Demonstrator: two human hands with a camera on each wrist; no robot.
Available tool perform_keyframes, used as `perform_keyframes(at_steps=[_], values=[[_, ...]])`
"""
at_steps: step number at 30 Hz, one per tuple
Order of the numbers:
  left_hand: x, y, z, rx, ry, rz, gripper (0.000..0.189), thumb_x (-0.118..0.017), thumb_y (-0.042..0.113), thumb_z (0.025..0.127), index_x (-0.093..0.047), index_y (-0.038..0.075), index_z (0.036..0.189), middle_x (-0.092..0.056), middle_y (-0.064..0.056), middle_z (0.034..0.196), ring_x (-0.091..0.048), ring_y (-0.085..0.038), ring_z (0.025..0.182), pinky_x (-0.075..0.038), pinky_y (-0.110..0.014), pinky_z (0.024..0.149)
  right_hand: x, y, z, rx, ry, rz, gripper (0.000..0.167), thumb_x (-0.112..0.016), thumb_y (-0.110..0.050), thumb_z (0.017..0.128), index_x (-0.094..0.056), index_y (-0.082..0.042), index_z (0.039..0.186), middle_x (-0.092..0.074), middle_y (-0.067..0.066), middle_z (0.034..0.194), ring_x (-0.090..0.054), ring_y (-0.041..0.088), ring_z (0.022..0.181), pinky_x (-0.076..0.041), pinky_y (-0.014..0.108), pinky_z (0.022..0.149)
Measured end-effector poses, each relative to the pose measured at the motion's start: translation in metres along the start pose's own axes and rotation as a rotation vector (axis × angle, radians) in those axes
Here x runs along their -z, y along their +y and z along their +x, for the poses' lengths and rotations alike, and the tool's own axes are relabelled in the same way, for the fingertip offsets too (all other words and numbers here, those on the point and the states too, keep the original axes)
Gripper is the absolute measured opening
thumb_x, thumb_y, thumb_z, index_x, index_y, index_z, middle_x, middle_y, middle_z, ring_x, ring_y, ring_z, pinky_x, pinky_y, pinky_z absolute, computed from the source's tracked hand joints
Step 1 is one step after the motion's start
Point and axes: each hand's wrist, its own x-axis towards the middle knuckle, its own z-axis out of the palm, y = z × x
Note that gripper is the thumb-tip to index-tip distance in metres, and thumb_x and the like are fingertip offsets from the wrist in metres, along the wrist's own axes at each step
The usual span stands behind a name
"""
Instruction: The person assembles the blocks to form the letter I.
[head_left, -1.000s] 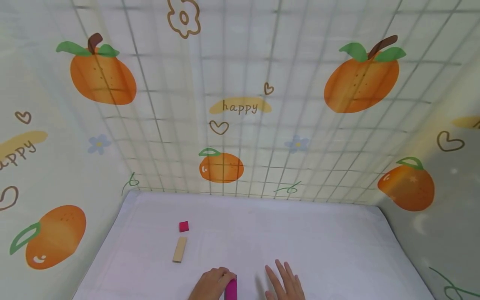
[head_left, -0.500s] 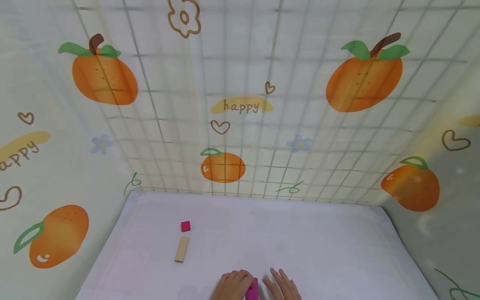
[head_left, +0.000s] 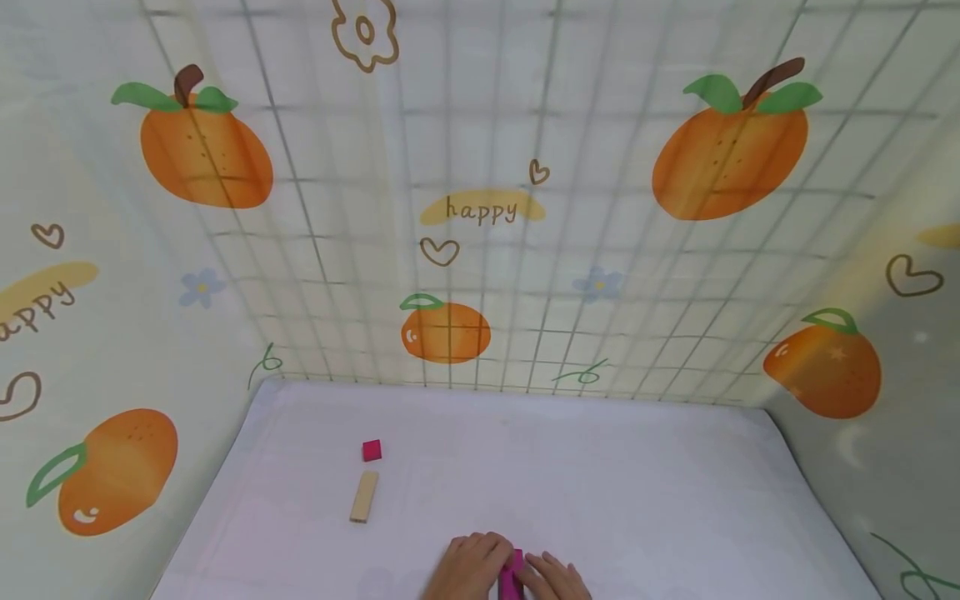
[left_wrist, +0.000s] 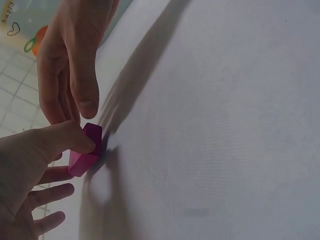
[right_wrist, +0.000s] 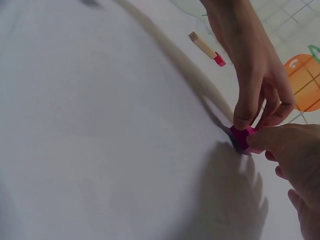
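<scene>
A long magenta block [head_left: 510, 585] stands between my two hands near the front of the table. My left hand [head_left: 467, 568] pinches it, the thumb lying on its face in the left wrist view, while the other fingers spread out behind. From the right, my right hand [head_left: 557, 578] reaches the same block. The right wrist view has that hand's thumb [right_wrist: 265, 139] over the block's near face, with its fingertips hidden behind. There the left thumb [right_wrist: 244, 117] meets the block's top edge.
A small red cube [head_left: 372, 451] and a flat pale wooden block [head_left: 363, 497] lie to the left on the white tabletop [head_left: 660, 492]. A curtain [head_left: 480, 275] printed with oranges rises around the back and sides.
My left hand has moved to the right with the magenta block. My right hand has come down and left, closing the gap to it. The cube and pale block stay put.
</scene>
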Motion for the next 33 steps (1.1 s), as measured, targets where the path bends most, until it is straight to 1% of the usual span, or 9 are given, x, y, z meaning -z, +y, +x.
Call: perform_keyframes(at_steps=[3, 6, 13, 16, 21, 23, 25, 29, 33], values=[[-0.001, 0.001, 0.001, -0.011, 0.013, 0.007, 0.047, -0.048, 0.073, 0.089, -0.055, 0.029, 0.103, -0.058, 0.015, 0.109, -0.055, -0.004, 0.100, -0.048, -0.033, 0.083, -0.005, 0.003, -0.001, 0.016, 0.022, 0.004, 0.049, -0.087, -0.040, 0.069, -0.072, -0.019, 0.111, -0.068, 0.003, 0.118, -0.066, 0.032, 0.105, -0.052, 0.061, 0.076], [-0.001, 0.002, 0.003, -0.014, 0.028, 0.021, 0.045, -0.050, 0.073, 0.088, -0.055, 0.030, 0.101, -0.059, 0.015, 0.108, -0.056, -0.004, 0.099, -0.047, -0.032, 0.081, -0.009, 0.006, -0.002, 0.020, 0.029, 0.006, 0.048, -0.087, -0.039, 0.068, -0.072, -0.020, 0.110, -0.068, 0.002, 0.118, -0.066, 0.032, 0.105, -0.053, 0.060, 0.075], [-0.001, 0.002, 0.003, -0.013, 0.006, 0.049, 0.045, -0.051, 0.071, 0.088, -0.057, 0.029, 0.101, -0.059, 0.014, 0.106, -0.056, -0.003, 0.096, -0.047, -0.029, 0.078, -0.014, 0.009, -0.005, 0.055, 0.063, -0.008, 0.053, -0.087, -0.042, 0.067, -0.071, -0.021, 0.113, -0.068, 0.002, 0.119, -0.066, 0.031, 0.104, -0.054, 0.059, 0.072], [-0.001, 0.002, 0.003, -0.021, 0.003, 0.056, 0.046, -0.052, 0.072, 0.088, -0.058, 0.028, 0.101, -0.060, 0.014, 0.106, -0.056, -0.003, 0.096, -0.047, -0.029, 0.078, -0.015, 0.011, -0.004, 0.078, 0.070, -0.034, 0.052, -0.085, -0.047, 0.069, -0.070, -0.022, 0.112, -0.068, 0.002, 0.119, -0.067, 0.030, 0.104, -0.055, 0.058, 0.071], [0.000, 0.000, 0.004, -0.028, -0.033, 0.060, 0.048, -0.052, 0.070, 0.088, -0.059, 0.025, 0.102, -0.060, 0.012, 0.109, -0.056, -0.003, 0.096, -0.046, -0.029, 0.078, -0.014, 0.014, -0.002, 0.145, 0.097, -0.102, 0.045, -0.074, -0.056, 0.078, -0.072, -0.024, 0.110, -0.068, 0.000, 0.120, -0.067, 0.026, 0.104, -0.056, 0.054, 0.066], [0.000, -0.001, 0.004, -0.032, -0.044, 0.059, 0.048, -0.053, 0.069, 0.088, -0.060, 0.024, 0.102, -0.059, 0.011, 0.109, -0.056, -0.003, 0.096, -0.046, -0.028, 0.077, -0.012, 0.015, -0.001, 0.161, 0.099, -0.115, 0.046, -0.073, -0.057, 0.078, -0.072, -0.024, 0.110, -0.068, -0.001, 0.121, -0.066, 0.024, 0.103, -0.056, 0.054, 0.064], [0.000, -0.001, 0.004, -0.037, -0.044, 0.058, 0.047, -0.055, 0.068, 0.087, -0.060, 0.023, 0.101, -0.059, 0.011, 0.109, -0.055, -0.003, 0.095, -0.046, -0.027, 0.075, -0.010, 0.014, -0.001, 0.152, 0.081, -0.118, 0.047, -0.075, -0.056, 0.076, -0.071, -0.025, 0.111, -0.067, -0.004, 0.122, -0.065, 0.023, 0.103, -0.056, 0.053, 0.064], [0.000, -0.002, 0.004, -0.043, -0.033, 0.054, 0.045, -0.057, 0.067, 0.086, -0.059, 0.024, 0.100, -0.059, 0.011, 0.109, -0.055, -0.002, 0.093, -0.044, -0.024, 0.073, -0.008, 0.010, -0.002, 0.103, 0.048, -0.118, 0.049, -0.081, -0.052, 0.070, -0.072, -0.028, 0.112, -0.067, -0.008, 0.124, -0.065, 0.021, 0.104, -0.055, 0.052, 0.068], [0.002, 0.001, 0.004, -0.033, -0.041, 0.044, 0.045, -0.058, 0.066, 0.086, -0.059, 0.024, 0.101, -0.058, 0.012, 0.109, -0.054, -0.002, 0.094, -0.044, -0.024, 0.074, -0.006, 0.006, -0.001, 0.067, 0.060, -0.129, 0.046, -0.082, -0.051, 0.068, -0.073, -0.030, 0.108, -0.068, -0.009, 0.122, -0.064, 0.020, 0.103, -0.055, 0.050, 0.070]])
